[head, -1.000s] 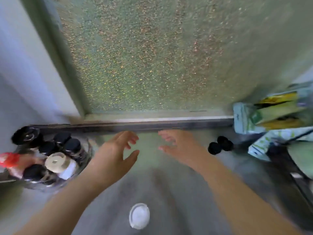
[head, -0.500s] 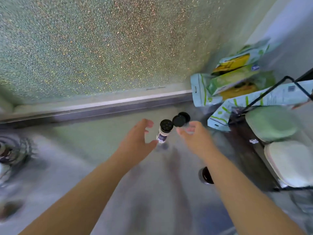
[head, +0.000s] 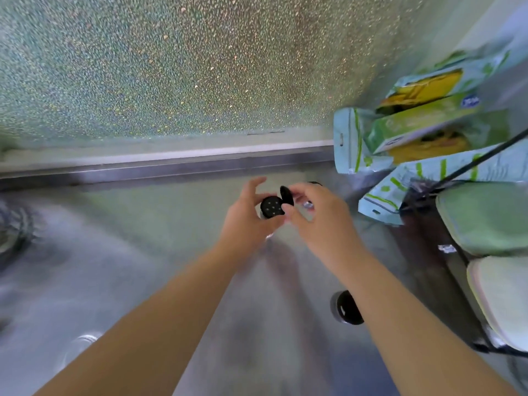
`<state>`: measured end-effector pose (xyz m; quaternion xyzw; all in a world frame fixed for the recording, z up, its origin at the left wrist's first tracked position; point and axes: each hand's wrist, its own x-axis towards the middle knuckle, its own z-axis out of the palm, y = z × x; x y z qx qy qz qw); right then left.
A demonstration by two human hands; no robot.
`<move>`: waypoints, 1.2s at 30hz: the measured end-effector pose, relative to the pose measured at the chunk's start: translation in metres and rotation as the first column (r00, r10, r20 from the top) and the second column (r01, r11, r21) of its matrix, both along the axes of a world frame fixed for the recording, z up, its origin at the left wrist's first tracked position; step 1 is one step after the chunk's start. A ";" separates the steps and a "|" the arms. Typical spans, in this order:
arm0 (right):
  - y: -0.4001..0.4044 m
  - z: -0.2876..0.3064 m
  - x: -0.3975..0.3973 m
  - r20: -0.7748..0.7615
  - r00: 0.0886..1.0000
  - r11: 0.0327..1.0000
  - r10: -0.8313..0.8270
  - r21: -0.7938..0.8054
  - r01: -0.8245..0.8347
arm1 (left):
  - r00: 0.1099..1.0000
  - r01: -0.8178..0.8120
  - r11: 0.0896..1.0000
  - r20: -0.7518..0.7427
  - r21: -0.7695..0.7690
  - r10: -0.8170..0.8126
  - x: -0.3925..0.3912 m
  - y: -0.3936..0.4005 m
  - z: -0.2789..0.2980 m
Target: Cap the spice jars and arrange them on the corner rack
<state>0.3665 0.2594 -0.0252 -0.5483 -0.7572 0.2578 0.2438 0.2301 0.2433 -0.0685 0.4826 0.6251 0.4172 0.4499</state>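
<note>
My left hand [head: 245,221] grips a small spice jar whose black shaker top [head: 271,206] with several holes faces up. Right beside it, my right hand [head: 320,221] pinches a black cap [head: 286,195], held on edge just above the jar's top. A second black cap [head: 314,183] peeks out behind my right fingers. Another jar with a dark top [head: 345,307] stands on the steel counter [head: 143,252], partly hidden by my right forearm. The round wire rack [head: 11,232] is a blur at the left edge.
Frosted glass and a metal sill [head: 171,164] run along the back. Light blue and green packages [head: 414,132] are piled at the back right. A black wire rack [head: 423,232] with green and white sponges [head: 485,218] stands at the right.
The view swung right, away from the round rack with jars. My left hand closed round the jar and my right hand picked up a black cap and brought it over the jar.
</note>
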 end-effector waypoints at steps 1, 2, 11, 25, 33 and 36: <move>0.000 -0.001 0.001 0.037 0.998 0.999 0.047 0.019 -0.048 | 0.999 0.009 1.000 0.036 -0.013 -0.008 -0.002 -0.001 -0.002; 0.000 -0.002 0.002 0.067 0.994 0.995 0.091 0.035 -0.093 | 0.999 0.012 1.000 0.037 -0.025 -0.011 -0.003 -0.003 -0.006; -0.010 -0.024 -0.005 0.115 0.960 0.958 0.254 0.108 -0.266 | 0.995 0.077 0.997 -0.069 0.006 -0.077 -0.006 0.006 -0.017; -0.005 -0.038 -0.007 0.119 0.974 0.960 0.192 0.181 -0.212 | 0.993 0.042 0.996 0.114 -0.073 -0.033 -0.012 0.001 -0.034; -0.004 0.007 -0.013 0.121 0.940 0.946 0.320 -0.091 -0.311 | 0.998 0.054 0.998 -0.028 -0.017 -0.054 -0.029 -0.020 -0.009; 0.001 0.042 -0.030 0.109 0.903 0.908 0.417 -0.093 -0.408 | 0.997 0.013 0.999 -0.077 0.052 -0.009 -0.052 -0.032 0.018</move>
